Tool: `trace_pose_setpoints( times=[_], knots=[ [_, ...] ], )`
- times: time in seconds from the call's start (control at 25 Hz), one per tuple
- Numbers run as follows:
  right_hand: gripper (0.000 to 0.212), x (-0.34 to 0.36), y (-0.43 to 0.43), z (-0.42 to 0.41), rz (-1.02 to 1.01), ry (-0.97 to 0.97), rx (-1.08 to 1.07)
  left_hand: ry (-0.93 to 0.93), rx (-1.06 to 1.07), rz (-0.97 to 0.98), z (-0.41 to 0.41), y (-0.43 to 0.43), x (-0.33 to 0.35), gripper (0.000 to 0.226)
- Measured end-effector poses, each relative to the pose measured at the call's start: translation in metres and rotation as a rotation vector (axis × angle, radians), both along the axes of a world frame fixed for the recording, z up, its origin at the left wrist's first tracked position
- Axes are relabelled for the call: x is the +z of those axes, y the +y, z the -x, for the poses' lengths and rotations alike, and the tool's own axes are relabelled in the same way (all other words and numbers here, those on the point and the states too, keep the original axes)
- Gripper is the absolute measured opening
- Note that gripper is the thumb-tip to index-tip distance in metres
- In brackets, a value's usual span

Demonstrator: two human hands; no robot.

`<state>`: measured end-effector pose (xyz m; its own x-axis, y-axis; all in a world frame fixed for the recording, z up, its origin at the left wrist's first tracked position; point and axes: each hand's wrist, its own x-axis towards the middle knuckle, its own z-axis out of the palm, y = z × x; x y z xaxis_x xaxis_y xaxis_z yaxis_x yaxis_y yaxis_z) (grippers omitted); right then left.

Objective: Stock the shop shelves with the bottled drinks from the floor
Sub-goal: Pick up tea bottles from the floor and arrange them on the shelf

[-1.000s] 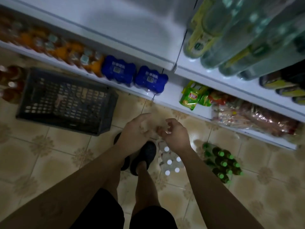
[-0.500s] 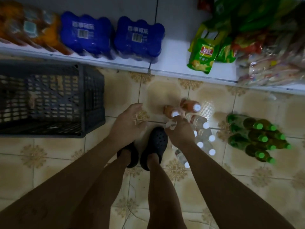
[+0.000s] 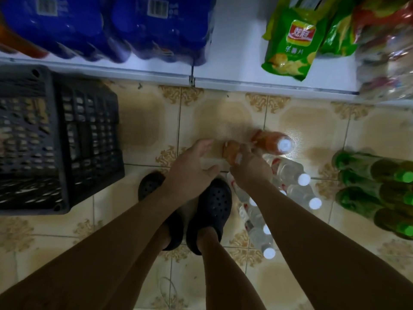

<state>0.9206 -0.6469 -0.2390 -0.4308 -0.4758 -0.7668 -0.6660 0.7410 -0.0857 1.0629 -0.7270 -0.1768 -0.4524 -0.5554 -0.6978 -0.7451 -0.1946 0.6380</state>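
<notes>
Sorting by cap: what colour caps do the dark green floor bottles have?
Bright green caps; the head view shows them best.

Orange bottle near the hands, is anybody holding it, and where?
The right hand pinches the nearer orange bottle by its cap end; the left hand is open and holds nothing.

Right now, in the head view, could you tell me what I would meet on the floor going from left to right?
crate → clogs → water bottles → green bottles
</notes>
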Motion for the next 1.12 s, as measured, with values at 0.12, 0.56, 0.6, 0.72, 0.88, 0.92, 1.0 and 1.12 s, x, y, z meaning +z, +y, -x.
trace_pose_setpoints(
  times=[0.12,0.56,0.6,0.72,0.88,0.92,1.0,1.12],
  knots=[
    [0.048,-0.020,-0.004,-0.001,0.013,0.038,0.033,-0.025,-0.008,-0.002,-0.003,0.002,-0.016,0.061],
    [0.058,0.101,-0.024,0.008,0.223,-0.103,-0.371,-0.019,-0.028,0.054,0.000,-0.010,0.063,0.065],
    [0.053,0.125,-0.028,0.007,0.248,-0.121,-0.378,-0.009,-0.029,0.064,0.000,-0.012,0.080,0.066],
    [0.042,0.195,-0.037,0.002,0.289,-0.145,-0.392,0.006,-0.018,0.098,-0.008,-0.016,0.135,0.070],
    [0.062,0.297,-0.050,-0.016,0.344,-0.146,-0.306,0.017,-0.001,0.151,-0.034,-0.022,0.230,0.071],
    [0.066,0.322,-0.052,-0.020,0.355,-0.152,-0.307,0.004,-0.005,0.162,-0.043,-0.026,0.255,0.072],
    [0.065,0.380,-0.057,-0.026,0.381,-0.189,-0.318,-0.011,-0.004,0.178,-0.063,-0.036,0.311,0.074],
    [0.040,0.462,-0.060,-0.030,0.430,-0.234,-0.323,-0.020,0.012,0.233,-0.081,-0.050,0.393,0.077]
  ],
)
